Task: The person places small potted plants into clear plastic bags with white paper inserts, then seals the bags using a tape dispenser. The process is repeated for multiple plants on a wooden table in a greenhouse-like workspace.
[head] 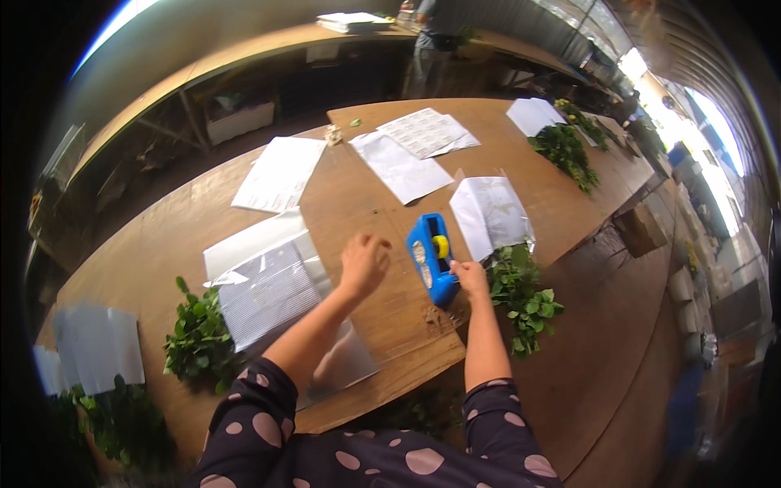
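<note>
My right hand [471, 278] is at the front end of a blue tape dispenser [427, 259], its fingers pinched on the end of the tape there. A yellow-cored tape roll [440, 246] sits in the dispenser. My left hand [365, 261] is over the bare wood left of the dispenser, fingers loosely bent, with nothing visible in it. Below and left of it lies a bunch of leafy stems [198, 332], its upper part wrapped in corrugated sheet [268, 296] under clear film. Right of the dispenser, another leafy bunch [521, 293] has a white paper wrap [491, 213].
The wooden table [177, 226] carries white sheets [282, 174], printed paper [421, 133] and a far wrapped bunch [564, 152]. More wrapped bunches [100, 348] are at the lower left. A person [430, 49] stands by the back bench [244, 52]. A cardboard box [639, 230] is beyond the right edge.
</note>
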A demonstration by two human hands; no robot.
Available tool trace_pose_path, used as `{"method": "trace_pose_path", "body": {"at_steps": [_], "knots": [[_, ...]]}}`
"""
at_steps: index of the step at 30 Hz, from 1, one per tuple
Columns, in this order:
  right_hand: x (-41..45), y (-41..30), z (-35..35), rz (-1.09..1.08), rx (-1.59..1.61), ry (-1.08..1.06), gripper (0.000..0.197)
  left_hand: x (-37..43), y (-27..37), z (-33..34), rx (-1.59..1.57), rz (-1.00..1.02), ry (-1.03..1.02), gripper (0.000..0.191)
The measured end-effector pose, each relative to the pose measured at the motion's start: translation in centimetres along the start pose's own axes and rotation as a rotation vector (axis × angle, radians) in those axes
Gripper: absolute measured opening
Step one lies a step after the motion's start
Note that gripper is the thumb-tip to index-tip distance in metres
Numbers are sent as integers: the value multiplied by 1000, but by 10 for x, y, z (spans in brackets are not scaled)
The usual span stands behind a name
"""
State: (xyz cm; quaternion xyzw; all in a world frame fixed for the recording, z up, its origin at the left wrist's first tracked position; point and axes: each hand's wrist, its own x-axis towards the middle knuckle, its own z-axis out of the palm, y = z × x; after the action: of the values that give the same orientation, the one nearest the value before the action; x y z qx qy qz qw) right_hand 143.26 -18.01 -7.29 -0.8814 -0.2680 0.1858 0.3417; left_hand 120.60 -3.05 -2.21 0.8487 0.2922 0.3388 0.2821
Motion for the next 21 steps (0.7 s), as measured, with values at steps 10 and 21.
{"method": "trace_pose_path", "body": {"at_steps": [10,21], "knots": [[-205,92,-9,104,466,258,26,-33,60,152,-885,-1276,-505,34],[-218,101,37,94,513,139,24,-39,76,155,-99,-714,-370,18]]}}
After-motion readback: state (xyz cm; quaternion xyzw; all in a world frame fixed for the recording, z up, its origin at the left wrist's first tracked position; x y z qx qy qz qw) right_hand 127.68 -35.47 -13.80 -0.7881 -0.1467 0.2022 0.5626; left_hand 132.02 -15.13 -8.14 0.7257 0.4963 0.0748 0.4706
